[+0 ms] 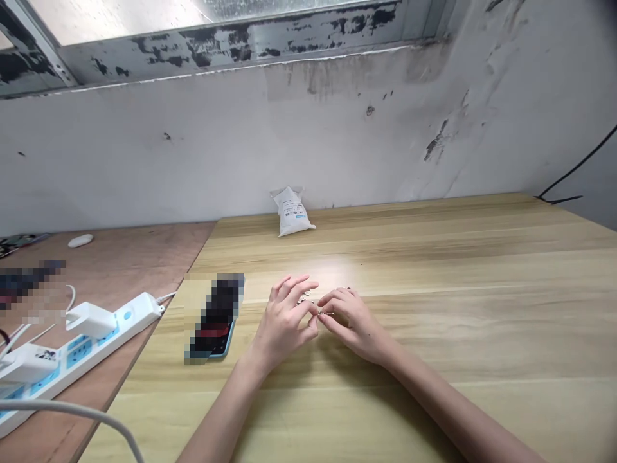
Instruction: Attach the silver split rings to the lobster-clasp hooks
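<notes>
Over the wooden table my left hand (290, 313) and my right hand (353, 323) meet fingertip to fingertip. Each has its thumb and index finger pinched on a small shiny metal piece (320, 313), mostly covered by the fingers. Its exact kind is too small to make out. The other fingers of my left hand are raised and spread, while those of my right hand curl loosely. Just behind the left fingers, small ring-like metal bits (306, 294) show in part; whether they join the pinched piece I cannot tell.
Left of my hands lies a phone (222, 344), partly blurred out. A white packet with a label (292, 215) leans near the wall. Farther left, a power strip (139, 313) with plugged-in chargers and cables rests on a brown table (159, 257). A white oval object (80, 240) lies behind it.
</notes>
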Demonstrator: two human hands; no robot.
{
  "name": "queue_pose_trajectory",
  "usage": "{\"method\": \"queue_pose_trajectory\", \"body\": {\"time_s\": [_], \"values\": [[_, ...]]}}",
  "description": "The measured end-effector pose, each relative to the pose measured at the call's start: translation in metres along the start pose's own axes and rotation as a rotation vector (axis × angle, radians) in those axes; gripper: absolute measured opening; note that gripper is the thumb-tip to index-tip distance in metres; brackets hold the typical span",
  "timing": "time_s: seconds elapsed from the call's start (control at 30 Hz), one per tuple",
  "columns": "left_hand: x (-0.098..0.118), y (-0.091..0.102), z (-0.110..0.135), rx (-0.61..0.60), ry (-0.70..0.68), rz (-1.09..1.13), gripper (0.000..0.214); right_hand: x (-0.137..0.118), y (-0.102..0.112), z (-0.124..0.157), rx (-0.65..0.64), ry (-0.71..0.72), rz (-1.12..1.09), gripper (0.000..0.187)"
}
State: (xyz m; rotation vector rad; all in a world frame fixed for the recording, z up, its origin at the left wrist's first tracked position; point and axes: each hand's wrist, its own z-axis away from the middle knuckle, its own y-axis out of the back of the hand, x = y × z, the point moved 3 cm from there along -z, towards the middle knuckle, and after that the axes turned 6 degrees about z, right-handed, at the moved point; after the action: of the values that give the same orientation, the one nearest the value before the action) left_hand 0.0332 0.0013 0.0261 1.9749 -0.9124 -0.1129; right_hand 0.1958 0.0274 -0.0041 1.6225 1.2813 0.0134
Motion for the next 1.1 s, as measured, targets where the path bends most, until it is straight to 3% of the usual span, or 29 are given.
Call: {"method": "queue_pose_trajectory", "body": {"time_s": [0.07,0.27,0.43,0.57,0.73,0.8,0.93,1.1], "values": [[-0.001,0.0,0.0,-0.012,-0.003,-0.009,0.01,0.0,0.002,-0.001,-0.012,0.051,0.052,0.014],[-0.006,-0.001,0.001,-0.07,0.115,0.006,0.008,-0.006,0.01,-0.004,0.123,0.14,0.258,0.012],[-0.01,-0.001,0.003,-0.064,0.147,0.004,0.007,-0.023,0.009,0.001,0.059,0.314,0.204,0.009],[-0.012,0.002,0.002,-0.01,0.147,0.013,0.008,-0.016,0.009,0.002,0.068,0.184,0.174,0.02],[-0.003,0.007,-0.001,0.092,0.071,-0.02,0.011,-0.004,0.005,-0.001,0.08,0.035,0.37,0.062],[0.0,0.008,-0.001,0.114,0.039,-0.036,0.011,-0.004,0.004,-0.001,0.084,0.032,0.418,0.056],[0.003,0.007,-0.001,0.088,-0.009,-0.032,0.01,-0.005,0.004,0.0,0.079,0.096,0.336,0.022],[0.005,0.004,-0.001,0.076,-0.045,-0.066,0.01,0.002,0.004,0.002,0.151,0.13,0.279,0.013]]}}
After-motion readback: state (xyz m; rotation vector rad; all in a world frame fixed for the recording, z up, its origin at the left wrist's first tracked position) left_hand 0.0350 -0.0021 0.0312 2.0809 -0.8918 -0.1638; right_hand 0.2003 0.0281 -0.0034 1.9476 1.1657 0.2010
